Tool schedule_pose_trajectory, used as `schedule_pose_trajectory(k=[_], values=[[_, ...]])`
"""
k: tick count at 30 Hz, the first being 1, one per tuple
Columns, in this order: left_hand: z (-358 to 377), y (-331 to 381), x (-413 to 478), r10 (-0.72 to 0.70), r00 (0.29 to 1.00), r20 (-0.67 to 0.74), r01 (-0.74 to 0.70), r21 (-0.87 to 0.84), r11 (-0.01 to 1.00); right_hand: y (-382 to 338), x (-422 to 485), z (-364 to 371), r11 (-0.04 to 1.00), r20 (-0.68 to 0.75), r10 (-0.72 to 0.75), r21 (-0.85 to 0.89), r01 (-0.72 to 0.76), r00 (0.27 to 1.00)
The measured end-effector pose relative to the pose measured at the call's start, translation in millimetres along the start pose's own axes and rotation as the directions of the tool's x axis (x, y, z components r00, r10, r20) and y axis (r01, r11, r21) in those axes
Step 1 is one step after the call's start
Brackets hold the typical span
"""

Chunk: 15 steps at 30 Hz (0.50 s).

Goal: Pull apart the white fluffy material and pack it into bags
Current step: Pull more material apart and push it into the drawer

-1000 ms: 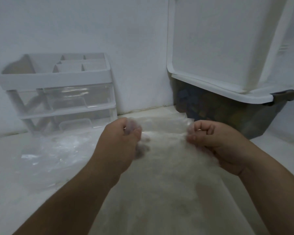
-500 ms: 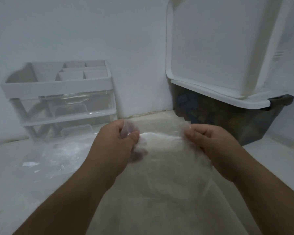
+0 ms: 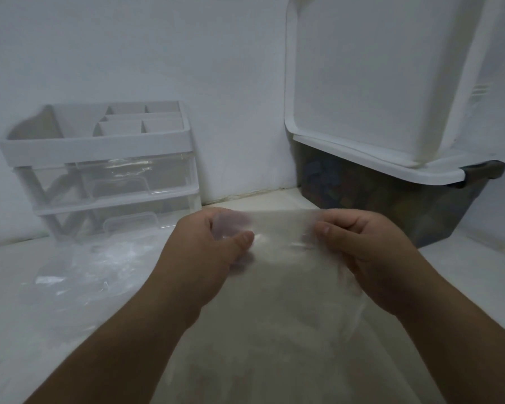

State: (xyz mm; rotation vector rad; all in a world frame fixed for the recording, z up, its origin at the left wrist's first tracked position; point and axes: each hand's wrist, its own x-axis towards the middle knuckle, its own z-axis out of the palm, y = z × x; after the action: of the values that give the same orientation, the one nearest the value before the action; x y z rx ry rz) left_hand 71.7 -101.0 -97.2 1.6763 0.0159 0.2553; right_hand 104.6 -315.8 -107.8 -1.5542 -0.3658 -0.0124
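A clear bag (image 3: 280,287) holding white fluff (image 3: 274,330) was held near, at centre. Its top edge was pinched taut between the left hand (image 3: 204,258) and right hand (image 3: 368,252), both closed on the plastic. This bag was judged filled and at closing. More crumpled plastic (image 3: 79,272) lay left, apparently unfilled; remaining fluff was not visible.

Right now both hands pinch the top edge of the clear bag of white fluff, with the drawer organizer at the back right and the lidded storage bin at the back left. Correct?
Not quite. The head view shows the drawer organizer at back left and the storage bin at back right. The left hand and right hand do pinch the bag top edge.
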Motion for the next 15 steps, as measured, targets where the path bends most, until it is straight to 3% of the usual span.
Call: schedule_pose_trajectory(k=[15], values=[[3.8, -2.6, -2.3, 0.036, 0.999, -0.01, -0.035, 0.1, 0.994, -0.9, -2.4, 9.2, 0.965, -0.021, 0.095, -0.245, -0.097, 0.995]])
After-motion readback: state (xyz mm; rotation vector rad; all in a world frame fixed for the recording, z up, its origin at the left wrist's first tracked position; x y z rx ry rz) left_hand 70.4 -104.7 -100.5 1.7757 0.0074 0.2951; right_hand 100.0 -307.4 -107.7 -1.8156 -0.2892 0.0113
